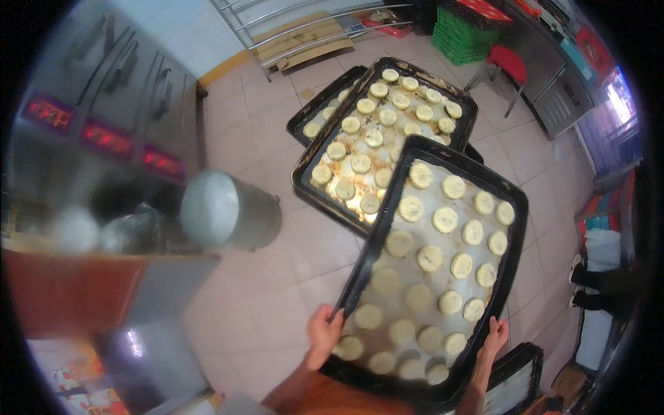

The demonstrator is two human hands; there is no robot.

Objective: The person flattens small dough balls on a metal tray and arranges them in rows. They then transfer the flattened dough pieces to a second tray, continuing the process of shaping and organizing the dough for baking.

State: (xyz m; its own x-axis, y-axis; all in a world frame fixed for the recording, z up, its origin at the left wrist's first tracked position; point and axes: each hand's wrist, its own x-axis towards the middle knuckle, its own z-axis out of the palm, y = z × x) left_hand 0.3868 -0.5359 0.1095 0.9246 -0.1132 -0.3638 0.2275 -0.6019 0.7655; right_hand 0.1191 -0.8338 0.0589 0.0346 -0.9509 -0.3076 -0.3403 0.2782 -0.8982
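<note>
A black baking tray is held up in front of me, tilted, with rows of pale round pastries on its lining. My left hand grips its left rim near the close corner, thumb over the edge. On the opposite side my right hand is closed round the right rim. Beyond it lies a second baking tray, stained brown and also filled with round pastries; the held tray covers its near right corner. Beneath that one, a third tray sticks out at an angle with more pastries.
On the left is a steel oven with lit red displays; a metal drum stands nearby. Further back are a metal rack, flattened cardboard, green crates and a red stool. Another person's legs show at right.
</note>
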